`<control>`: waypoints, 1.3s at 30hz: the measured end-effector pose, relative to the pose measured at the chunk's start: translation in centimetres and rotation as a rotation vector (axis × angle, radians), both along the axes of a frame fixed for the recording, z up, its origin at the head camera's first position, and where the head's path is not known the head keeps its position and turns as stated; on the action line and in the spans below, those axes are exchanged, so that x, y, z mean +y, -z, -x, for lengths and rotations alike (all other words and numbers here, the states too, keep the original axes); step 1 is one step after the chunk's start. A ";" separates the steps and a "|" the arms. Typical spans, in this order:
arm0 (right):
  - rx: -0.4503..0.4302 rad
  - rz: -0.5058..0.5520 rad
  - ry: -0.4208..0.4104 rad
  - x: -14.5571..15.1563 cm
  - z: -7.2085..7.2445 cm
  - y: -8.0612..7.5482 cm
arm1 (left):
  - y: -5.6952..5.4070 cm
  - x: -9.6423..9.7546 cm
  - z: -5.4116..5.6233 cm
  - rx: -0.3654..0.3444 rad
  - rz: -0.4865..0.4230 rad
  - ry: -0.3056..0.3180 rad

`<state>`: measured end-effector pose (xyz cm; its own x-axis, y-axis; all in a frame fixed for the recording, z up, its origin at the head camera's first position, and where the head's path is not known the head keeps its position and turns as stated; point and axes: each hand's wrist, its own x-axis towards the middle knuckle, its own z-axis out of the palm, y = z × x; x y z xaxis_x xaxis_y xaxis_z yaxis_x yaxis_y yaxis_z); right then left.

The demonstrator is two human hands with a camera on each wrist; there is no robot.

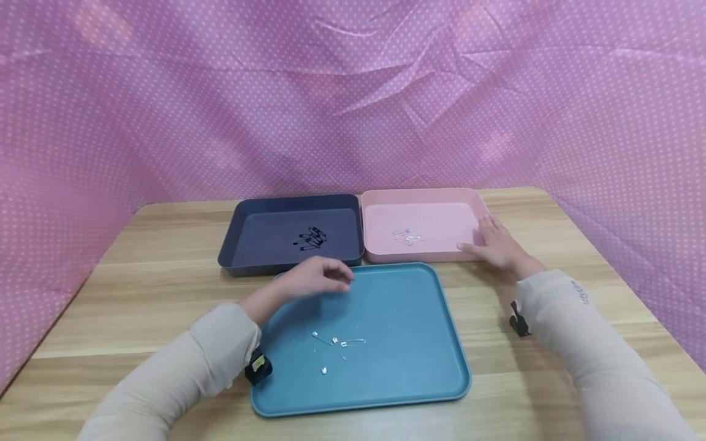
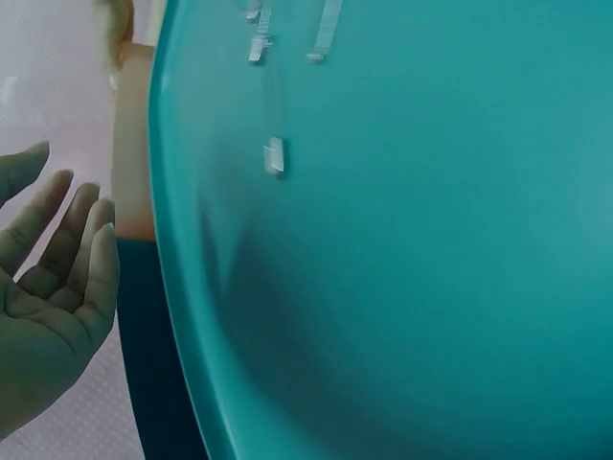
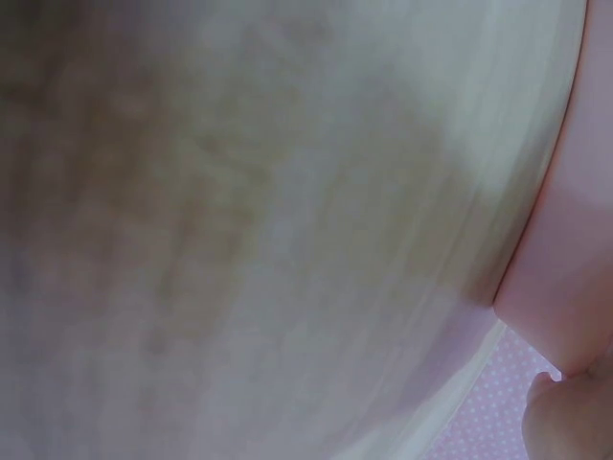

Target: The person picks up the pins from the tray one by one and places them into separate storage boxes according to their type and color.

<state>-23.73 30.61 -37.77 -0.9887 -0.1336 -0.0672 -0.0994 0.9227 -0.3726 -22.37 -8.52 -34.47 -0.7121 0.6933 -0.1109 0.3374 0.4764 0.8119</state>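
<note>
My left hand (image 1: 317, 277) hovers over the far left part of the teal tray (image 1: 397, 343), fingers loosely bent. Nothing shows between those fingers in the left wrist view, where the palm (image 2: 48, 316) is visible. Several silver safety pins (image 1: 334, 340) lie scattered on the teal tray. At the pink tray (image 1: 436, 211), my right hand (image 1: 499, 248) rests on the right front corner, fingers extended along the rim. More silver safety pins (image 1: 408, 237) lie in a small pile inside it. A heap of black safety pins (image 1: 311, 237) lies in the dark blue tray (image 1: 265, 229).
The dark blue and pink trays stand side by side behind the teal tray on a wooden table (image 1: 138, 294). Pink dotted cloth (image 1: 353, 92) hangs around the back and sides. A black wrist device (image 1: 258, 366) sits by the left cuff.
</note>
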 end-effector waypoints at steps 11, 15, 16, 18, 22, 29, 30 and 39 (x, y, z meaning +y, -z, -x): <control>-0.001 -0.008 -0.004 -0.1 0.1 0.0 | 1.2 -3.6 -1.7 -0.049 0.045 0.053; -0.012 -0.018 -0.009 -0.1 0.1 -0.2 | 1.7 -4.3 -2.1 -0.072 0.036 0.091; -0.015 -0.018 -0.008 -0.1 0.1 -0.2 | 1.9 -4.4 -2.3 -0.078 0.032 0.102; -0.017 -0.016 -0.006 0.0 0.1 -0.1 | 2.3 -4.5 -2.5 -0.084 0.036 0.124; -0.013 -0.008 -0.007 0.1 0.0 0.2 | 2.8 -4.5 -3.1 -0.075 0.066 0.156; -0.014 -0.020 -0.008 0.1 0.0 0.3 | 2.9 -4.3 -3.6 0.032 0.137 0.189; -0.015 -0.020 -0.008 0.1 0.0 0.3 | 2.9 -4.3 -3.6 0.049 0.146 0.191; 0.000 -0.007 -0.008 0.0 0.1 0.3 | 3.3 -4.0 -3.7 0.161 0.182 0.168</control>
<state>-23.78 30.59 -38.06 -0.9876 -0.1411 -0.0682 -0.1067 0.9244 -0.3662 -18.71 -12.57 -37.75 -0.6075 0.7820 -0.1393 0.5417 0.5361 0.6475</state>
